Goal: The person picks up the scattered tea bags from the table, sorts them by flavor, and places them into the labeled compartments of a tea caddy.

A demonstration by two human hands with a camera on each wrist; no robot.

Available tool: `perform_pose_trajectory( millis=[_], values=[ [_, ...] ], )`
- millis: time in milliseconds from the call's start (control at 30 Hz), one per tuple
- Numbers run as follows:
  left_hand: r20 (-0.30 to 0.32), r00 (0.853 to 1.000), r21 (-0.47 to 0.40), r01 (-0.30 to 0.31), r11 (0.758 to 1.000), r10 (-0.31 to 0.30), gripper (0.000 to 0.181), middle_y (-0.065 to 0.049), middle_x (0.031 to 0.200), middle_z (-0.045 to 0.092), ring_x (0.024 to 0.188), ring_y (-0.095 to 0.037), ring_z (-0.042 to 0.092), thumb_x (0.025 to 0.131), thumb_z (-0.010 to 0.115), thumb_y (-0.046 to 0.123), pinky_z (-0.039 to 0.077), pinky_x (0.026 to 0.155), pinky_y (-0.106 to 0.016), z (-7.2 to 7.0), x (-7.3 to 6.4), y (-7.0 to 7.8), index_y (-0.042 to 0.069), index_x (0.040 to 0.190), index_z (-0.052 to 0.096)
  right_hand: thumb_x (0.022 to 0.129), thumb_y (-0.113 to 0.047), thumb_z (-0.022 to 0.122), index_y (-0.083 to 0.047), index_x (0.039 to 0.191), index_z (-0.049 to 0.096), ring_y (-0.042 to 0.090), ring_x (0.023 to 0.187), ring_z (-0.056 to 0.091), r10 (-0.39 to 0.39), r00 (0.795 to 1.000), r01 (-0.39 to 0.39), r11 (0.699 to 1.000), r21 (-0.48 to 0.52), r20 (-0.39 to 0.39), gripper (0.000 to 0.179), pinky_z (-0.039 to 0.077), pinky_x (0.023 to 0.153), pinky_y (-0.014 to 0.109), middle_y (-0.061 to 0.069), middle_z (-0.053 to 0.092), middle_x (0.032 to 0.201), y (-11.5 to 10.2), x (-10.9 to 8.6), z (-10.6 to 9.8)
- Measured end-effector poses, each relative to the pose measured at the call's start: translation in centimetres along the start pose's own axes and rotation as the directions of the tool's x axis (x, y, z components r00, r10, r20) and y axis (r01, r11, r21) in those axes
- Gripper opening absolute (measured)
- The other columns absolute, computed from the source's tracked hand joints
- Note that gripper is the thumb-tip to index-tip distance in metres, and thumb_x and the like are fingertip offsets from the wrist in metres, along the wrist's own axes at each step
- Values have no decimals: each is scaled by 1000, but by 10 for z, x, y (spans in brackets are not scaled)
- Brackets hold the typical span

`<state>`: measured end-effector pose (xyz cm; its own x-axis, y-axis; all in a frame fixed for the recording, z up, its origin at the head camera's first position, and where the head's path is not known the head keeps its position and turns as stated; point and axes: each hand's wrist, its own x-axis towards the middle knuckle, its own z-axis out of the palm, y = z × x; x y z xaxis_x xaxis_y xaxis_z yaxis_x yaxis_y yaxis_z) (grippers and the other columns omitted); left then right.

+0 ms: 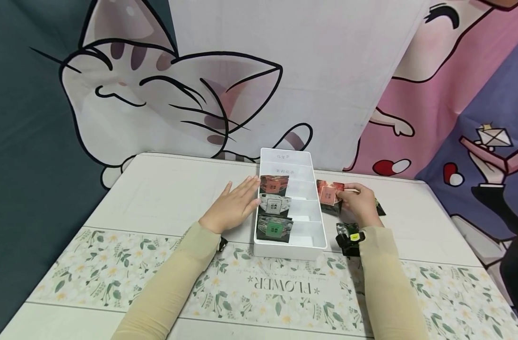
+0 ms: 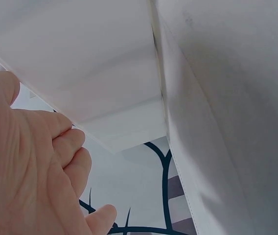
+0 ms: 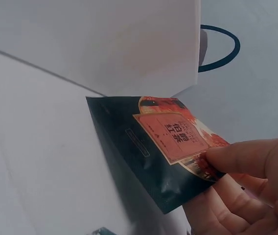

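A white compartment box [image 1: 289, 252] stands on the table with three sachets in separate compartments: a red one [image 1: 273, 185], a grey-white one [image 1: 274, 206] and a green one [image 1: 274, 230]. My left hand [image 1: 233, 204] lies along its left side, fingers extended at the rim; in the left wrist view they are beside the white wall. To the right of the box, my right hand [image 1: 361, 204] pinches a red and black tea sachet [image 3: 166, 142] between thumb and fingers. That sachet is outside the box, close to its right wall.
A dark sachet [image 1: 350, 250] lies under the right wrist, partly covered by the strapped camera. Another dark sachet [image 1: 380, 208] is mostly hidden behind the right hand. The two far compartments bear handwriting. A floral printed strip [image 1: 280, 302] crosses the table; a cartoon-printed curtain hangs behind.
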<state>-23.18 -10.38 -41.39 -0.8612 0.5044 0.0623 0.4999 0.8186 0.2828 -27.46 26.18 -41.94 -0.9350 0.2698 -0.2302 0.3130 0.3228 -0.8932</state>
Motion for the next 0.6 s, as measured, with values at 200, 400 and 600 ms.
perform_pose_trajectory(
  millis=[200, 400, 600],
  values=[
    [2, 1000, -6, 2, 1000, -2, 65, -4, 170, 10, 156, -20, 7, 110, 18, 50, -2, 124, -53, -1, 0, 1, 13, 163, 9, 94, -17, 72, -8, 112, 62, 3, 76, 63, -7, 1000, 9, 996, 87, -20, 22, 57, 72, 20, -10, 67, 84, -5, -1, 0],
    [0, 1000, -13, 4, 1000, -4, 66, -4, 170, 10, 156, -21, 8, 110, 18, 50, -1, 124, -53, -2, -1, 2, 12, 163, 10, 92, -10, 73, -4, 106, 67, 1, 79, 63, -30, 998, 42, 975, 220, -58, 16, 57, 71, 17, -10, 65, 86, -11, -3, 1],
    [0, 1000, -19, 2, 1000, -2, 66, -4, 170, 10, 156, -20, 7, 110, 17, 50, -1, 124, -52, -2, -1, 2, 12, 163, 10, 91, -6, 74, 0, 109, 70, 2, 80, 64, -25, 993, 57, 957, 286, -112, 19, 58, 73, 19, -8, 65, 89, -18, -8, 3]
  ],
)
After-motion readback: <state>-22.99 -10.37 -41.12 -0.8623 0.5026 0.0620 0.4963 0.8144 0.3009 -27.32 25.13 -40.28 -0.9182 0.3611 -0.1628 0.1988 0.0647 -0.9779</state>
